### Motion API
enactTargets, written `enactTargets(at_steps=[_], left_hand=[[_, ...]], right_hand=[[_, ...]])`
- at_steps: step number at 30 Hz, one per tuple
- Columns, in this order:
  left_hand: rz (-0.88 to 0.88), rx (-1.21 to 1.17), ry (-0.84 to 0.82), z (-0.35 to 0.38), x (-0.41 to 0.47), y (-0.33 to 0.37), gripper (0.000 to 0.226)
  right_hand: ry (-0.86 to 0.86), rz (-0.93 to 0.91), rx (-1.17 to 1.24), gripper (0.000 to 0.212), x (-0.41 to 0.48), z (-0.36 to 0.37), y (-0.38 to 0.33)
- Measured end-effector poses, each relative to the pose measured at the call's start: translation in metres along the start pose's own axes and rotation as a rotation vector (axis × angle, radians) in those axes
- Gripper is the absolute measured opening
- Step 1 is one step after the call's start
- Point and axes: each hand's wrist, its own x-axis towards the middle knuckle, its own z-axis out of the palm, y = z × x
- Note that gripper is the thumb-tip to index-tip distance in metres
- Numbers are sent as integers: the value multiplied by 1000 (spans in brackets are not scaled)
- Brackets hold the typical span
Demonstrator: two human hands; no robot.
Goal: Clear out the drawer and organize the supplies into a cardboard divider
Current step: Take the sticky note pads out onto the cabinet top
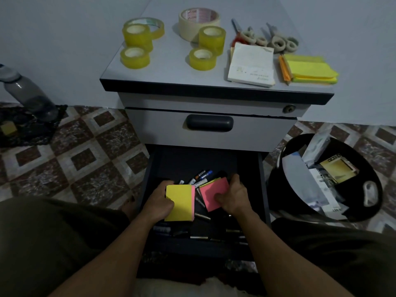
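- Yellow sticky-note pad (pixel 179 202) is gripped in my left hand (pixel 157 200) over the left half of the open drawer (pixel 263 181). Its long axis runs from the drawer's front toward its back. A pink layer shows along its right edge.
- I pinch a pink pad (pixel 215 195) in my right hand (pixel 234 196) over the drawer's middle. It is turned so one corner points to the drawer's back right.
- My hands are apart, each clamped on its own pad, and the pads are just beside each other.
- Markers (pixel 201 176) lie slanted on the drawer floor behind the pads, caps toward the back right.
- Pens (pixel 199 237) lie crosswise near the drawer's front.
- Above the drawer, the cabinet top (pixel 171 71) carries tape rolls (pixel 136 57), scissors (pixel 276 39) and a white notepad (pixel 250 65).
- Right of the drawer stands a black bin (pixel 276 189) with paper scraps.
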Motion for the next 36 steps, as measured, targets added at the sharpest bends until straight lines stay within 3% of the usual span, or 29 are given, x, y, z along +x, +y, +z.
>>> enactTargets(at_steps=[8,16,24,32,36], left_hand=[[-27,-5,27,-2,0,-3,67],[-29,-65,69,0,-2,-3,71],[-51,-57,72,0,-2,-2,72],[-69,-47,103,3,0,-3,69],[-57,-76,96,3,2,-3,69]], right_hand=[[-32,27,113,57,-12,11,-5],[-75,19,252,70,-14,4,4],[-100,136,294,59,-15,6,6],[-193,120,321,36,-14,-1,9],[-194,176,603,28,-15,-5,11]])
